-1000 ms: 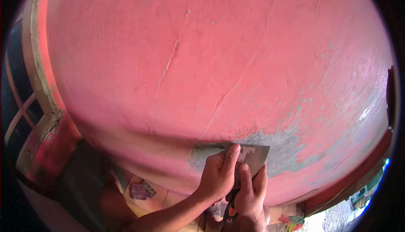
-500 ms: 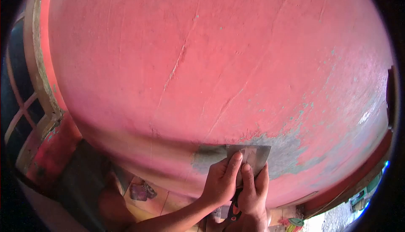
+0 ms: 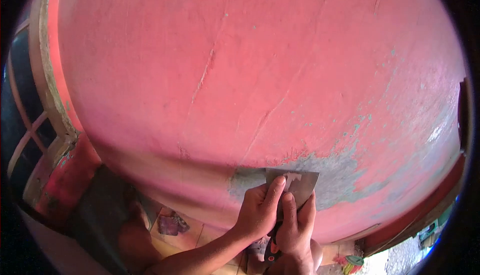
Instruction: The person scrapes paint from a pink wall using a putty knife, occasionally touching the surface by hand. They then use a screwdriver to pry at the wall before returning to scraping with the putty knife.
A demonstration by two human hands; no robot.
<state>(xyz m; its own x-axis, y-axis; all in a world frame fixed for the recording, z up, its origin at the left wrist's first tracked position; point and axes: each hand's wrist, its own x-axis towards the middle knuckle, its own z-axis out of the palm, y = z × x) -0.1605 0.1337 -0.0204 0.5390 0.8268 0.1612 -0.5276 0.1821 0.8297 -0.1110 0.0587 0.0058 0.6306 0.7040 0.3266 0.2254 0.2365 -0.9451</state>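
My left hand (image 3: 260,210) and my right hand (image 3: 295,227) are both closed on a scraper with a wide metal blade (image 3: 309,181). My thumbs lie on the face of the blade, where a smear of pinkish residue shows. Its dark handle (image 3: 273,249), with an orange part, points down below my hands. The far edge of the blade is against or very near the pink painted wall (image 3: 200,100); contact is hard to make out. Around the blade, a bare grey patch (image 3: 335,177) shows through the paint, with ragged flaking along its top edge.
Long cracks (image 3: 205,72) run down the paint. At the left is a window frame (image 3: 42,75) with dark panes. Below lie a tiled floor (image 3: 210,236), a dark crumpled item (image 3: 172,223) and a reddish-green bundle (image 3: 351,262). My legs show at the bottom.
Both hands and the scraper have shifted very slightly left and up along the wall. The view has moved a little as well. My grip looks the same.
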